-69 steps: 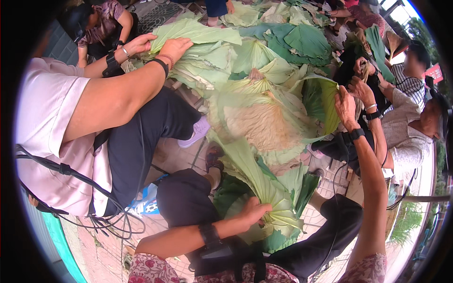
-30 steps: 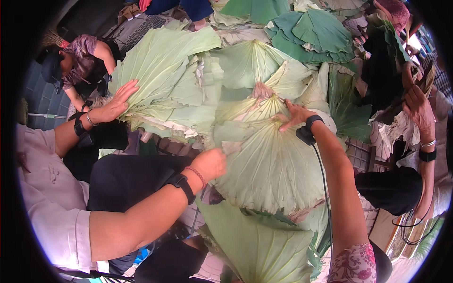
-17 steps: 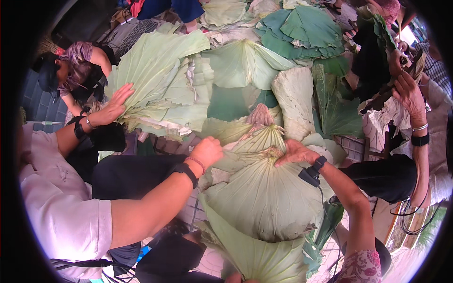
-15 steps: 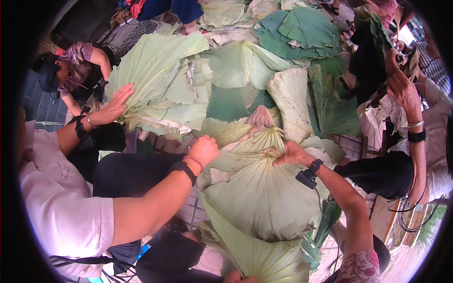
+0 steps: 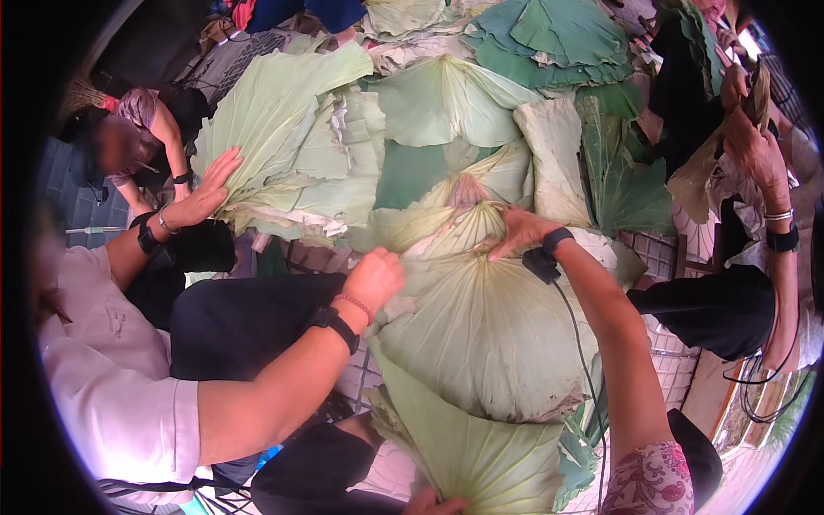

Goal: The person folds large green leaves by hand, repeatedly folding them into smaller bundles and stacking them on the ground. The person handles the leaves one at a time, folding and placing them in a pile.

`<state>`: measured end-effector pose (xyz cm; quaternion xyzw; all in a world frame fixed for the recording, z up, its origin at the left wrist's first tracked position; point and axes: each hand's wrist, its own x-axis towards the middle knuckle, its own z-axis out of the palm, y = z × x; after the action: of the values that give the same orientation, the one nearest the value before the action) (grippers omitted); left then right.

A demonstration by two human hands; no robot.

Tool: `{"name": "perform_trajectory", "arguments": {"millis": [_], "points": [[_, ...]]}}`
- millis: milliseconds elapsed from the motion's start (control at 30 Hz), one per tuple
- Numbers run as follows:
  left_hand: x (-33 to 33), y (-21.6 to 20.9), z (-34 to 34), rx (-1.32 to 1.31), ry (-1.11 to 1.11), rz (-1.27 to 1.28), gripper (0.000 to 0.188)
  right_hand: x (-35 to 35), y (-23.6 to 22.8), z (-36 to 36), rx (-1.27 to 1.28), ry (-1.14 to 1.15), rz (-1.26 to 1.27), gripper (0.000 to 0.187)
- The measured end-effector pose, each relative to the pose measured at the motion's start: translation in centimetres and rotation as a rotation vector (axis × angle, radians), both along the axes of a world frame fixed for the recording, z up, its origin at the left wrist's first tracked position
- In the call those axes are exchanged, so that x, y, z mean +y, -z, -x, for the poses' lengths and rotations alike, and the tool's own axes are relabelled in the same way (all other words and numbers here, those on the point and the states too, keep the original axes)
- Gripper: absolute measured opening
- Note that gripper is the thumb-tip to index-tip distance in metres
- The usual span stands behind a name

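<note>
My right hand, reaching in from the lower right under a floral sleeve, grips the gathered middle of a pale green lotus leaf, thumb and fingers on either side of its fold. That leaf lies spread on a stack. Only part of my left hand shows at the bottom edge. It holds the near end of another lotus leaf, which fans out under the first. Beside the stack, a co-worker's closed hand is close to the leaf's left side; what it holds, if anything, is hidden.
The co-worker's other hand rests on a pile of pale leaves. Dark green leaves are heaped at the back. Another person's hands handle dry leaves at right. A black cable hangs from my right wrist.
My right hand has moved slightly away from me and left, and the leaf's gathered middle has shifted with it. The view has tilted a little. My left hand stays at the bottom edge.
</note>
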<state>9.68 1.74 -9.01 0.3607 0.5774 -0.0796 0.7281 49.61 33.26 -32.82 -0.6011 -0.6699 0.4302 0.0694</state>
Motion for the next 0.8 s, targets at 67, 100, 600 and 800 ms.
{"name": "perform_trajectory", "arguments": {"millis": [67,100,600,800], "points": [[-1.7,1.1,1.0,0.080,-0.030,0.027,0.034,-1.7,-3.7,1.0,0.306,-0.016,0.123,0.103],[-2.0,1.6,1.3,0.108,-0.038,0.029,0.035,-3.0,-5.4,1.6,0.437,-0.037,0.061,0.093],[1.3,3.9,1.1,-0.255,-0.423,0.179,0.024,-24.2,-22.2,9.0,0.863,0.451,0.065,0.075],[-2.4,7.3,-1.5,-0.496,-0.330,-0.012,0.026,-34.7,-28.1,12.2,0.663,0.442,-0.134,0.067]]}}
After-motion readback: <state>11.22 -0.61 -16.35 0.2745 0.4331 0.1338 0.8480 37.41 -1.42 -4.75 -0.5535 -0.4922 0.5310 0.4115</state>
